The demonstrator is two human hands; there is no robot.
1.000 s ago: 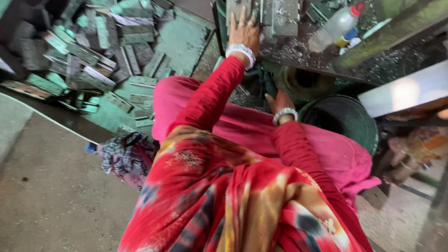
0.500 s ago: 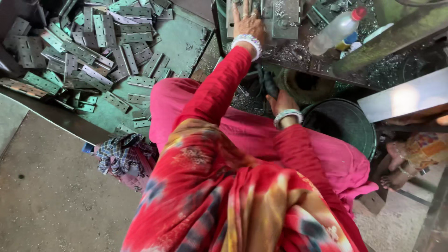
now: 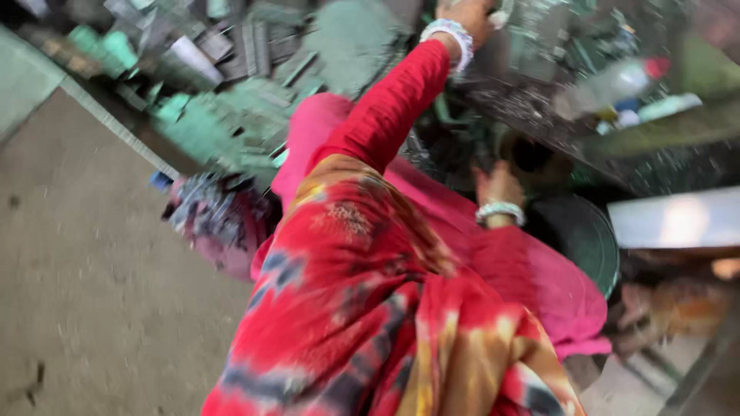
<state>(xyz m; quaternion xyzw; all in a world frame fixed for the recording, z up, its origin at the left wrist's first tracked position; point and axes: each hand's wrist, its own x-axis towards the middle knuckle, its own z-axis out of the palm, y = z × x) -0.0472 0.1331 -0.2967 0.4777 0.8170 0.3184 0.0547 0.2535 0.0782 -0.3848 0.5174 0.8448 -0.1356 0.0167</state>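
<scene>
1. The left hand (image 3: 466, 14) reaches up to the dark, chip-strewn surface (image 3: 539, 115) at the top edge; it rests on or beside a small metal piece (image 3: 501, 17), too blurred to say whether the fingers pinch it or lie spread.
2. The right hand (image 3: 497, 185) sits lower, by the green bucket (image 3: 578, 239); I cannot tell how its fingers stand.
3. A large heap of green-grey flat metal pieces (image 3: 231, 85) lies on the floor to the left, so by my judgement much handling is left; how many are finished cannot be read.
4. The pieces look flat, rectangular and dull green; a plastic bottle (image 3: 609, 85) lies on the surface.
</scene>
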